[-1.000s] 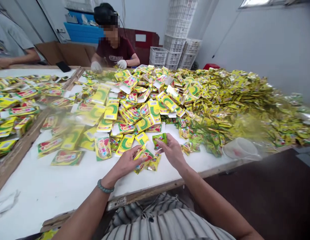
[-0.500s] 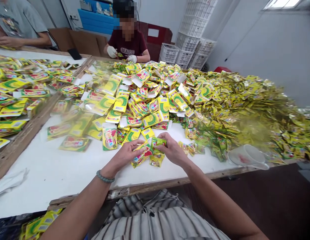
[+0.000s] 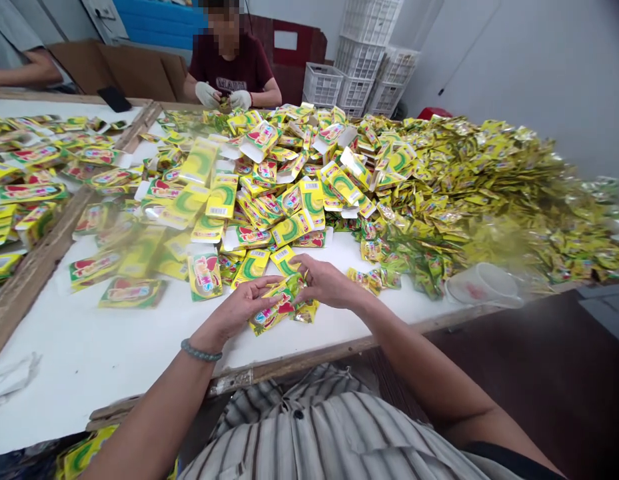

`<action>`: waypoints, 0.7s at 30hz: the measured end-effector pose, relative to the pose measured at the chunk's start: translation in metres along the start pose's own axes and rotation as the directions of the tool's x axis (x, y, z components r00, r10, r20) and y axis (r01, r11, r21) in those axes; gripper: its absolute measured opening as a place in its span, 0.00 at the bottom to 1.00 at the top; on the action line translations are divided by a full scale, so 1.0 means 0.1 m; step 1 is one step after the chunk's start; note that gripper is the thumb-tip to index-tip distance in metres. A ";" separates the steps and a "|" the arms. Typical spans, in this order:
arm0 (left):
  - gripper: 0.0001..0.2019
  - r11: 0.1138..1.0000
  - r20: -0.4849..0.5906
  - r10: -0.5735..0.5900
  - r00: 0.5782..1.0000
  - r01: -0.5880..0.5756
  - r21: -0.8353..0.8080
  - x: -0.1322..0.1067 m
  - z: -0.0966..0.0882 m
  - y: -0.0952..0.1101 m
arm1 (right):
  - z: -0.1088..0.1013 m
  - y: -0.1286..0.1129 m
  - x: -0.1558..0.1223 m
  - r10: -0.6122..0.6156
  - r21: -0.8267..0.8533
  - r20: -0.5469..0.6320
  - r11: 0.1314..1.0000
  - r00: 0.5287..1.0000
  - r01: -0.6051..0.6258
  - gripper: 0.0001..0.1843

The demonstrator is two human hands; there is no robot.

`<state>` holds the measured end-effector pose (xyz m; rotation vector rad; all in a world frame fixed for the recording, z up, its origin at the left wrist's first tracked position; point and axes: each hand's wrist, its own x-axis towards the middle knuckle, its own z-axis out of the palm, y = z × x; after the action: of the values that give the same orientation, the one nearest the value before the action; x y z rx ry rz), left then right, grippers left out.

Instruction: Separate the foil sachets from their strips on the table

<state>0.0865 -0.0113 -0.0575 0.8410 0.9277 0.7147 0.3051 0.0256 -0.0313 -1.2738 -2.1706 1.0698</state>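
Note:
My left hand (image 3: 242,305) is closed round a small yellow and green carton (image 3: 270,315) with a red fruit picture, held tilted just above the white tabletop. At the carton's upper right end, my right hand (image 3: 326,281) pinches a small green and yellow sachet (image 3: 295,285) against it; the fingers partly hide how far it is inside. Below my right fingers, more yellow sachets (image 3: 307,311) lie on the table. Just beyond my hands, flat cartons (image 3: 205,275) lie at the near edge of a heap of cartons (image 3: 289,230), some with white end flaps open.
A large mound of sachets (image 3: 469,180) covers the right side. A clear plastic cup (image 3: 484,287) lies tipped near the table edge. Wooden strips (image 3: 44,267) divide off more cartons at left. Across the table, a co-worker in white gloves (image 3: 239,100) handles something small; white crates (image 3: 359,67) stand behind.
My right hand has brought the sachet left, up against the carton's end. My left hand still holds the carton. The co-worker's gloved hands have come closer together, and the whole view has shifted slightly.

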 end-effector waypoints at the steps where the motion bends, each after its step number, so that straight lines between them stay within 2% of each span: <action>1: 0.30 1.000 -0.028 -0.006 1.000 0.006 -0.023 0.00 -0.01 0.01 | 0.01 0.00 -0.04 0.012 -0.006 -0.084 1.000 0.996 -0.012 0.29; 3: 0.31 0.997 -0.093 -0.014 0.996 0.007 -0.074 0.01 -0.02 0.03 | 0.06 0.02 -0.16 0.054 -0.059 -0.265 0.996 0.963 -0.072 0.19; 5: 0.31 0.994 -0.151 -0.009 0.988 -0.008 -0.112 0.02 -0.03 0.05 | 0.16 0.05 -0.31 0.065 -0.179 -0.322 0.975 0.945 -0.128 0.11; 8: 0.31 0.992 -0.212 0.006 0.977 -0.034 -0.125 0.03 -0.03 0.07 | 0.36 0.10 -0.49 0.071 -0.359 -0.186 0.923 0.980 -0.135 0.15; 11: 0.30 0.993 -0.218 0.013 0.976 -0.038 -0.111 0.03 -0.03 0.05 | 0.50 0.15 -0.55 0.142 -0.378 -0.192 0.903 0.971 -0.207 0.17; 13: 0.31 0.995 -0.208 0.006 0.978 -0.027 -0.098 0.03 -0.03 0.04 | 0.52 0.18 -0.54 0.144 -0.363 -0.220 0.906 0.965 -0.218 0.15; 16: 0.34 0.998 -0.198 0.000 0.980 -0.014 -0.067 0.03 -0.04 0.03 | 0.49 0.18 -0.50 0.076 -0.406 -0.190 0.902 0.979 -0.149 0.13; 19: 0.36 0.999 -0.192 0.018 0.981 -0.024 -0.030 0.02 -0.04 0.03 | 0.47 0.17 -0.46 0.050 -0.474 -0.131 0.874 0.990 -0.107 0.20; 21: 0.37 0.999 -0.197 0.027 0.980 -0.030 -0.017 0.02 -0.03 0.04 | 0.44 0.18 -0.45 0.079 -0.485 -0.114 0.866 0.990 -0.125 0.19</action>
<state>0.0838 -0.0068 -0.0556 0.7768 1.0848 0.8417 0.3087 -0.0264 -0.0708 -1.6309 -2.4143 0.4820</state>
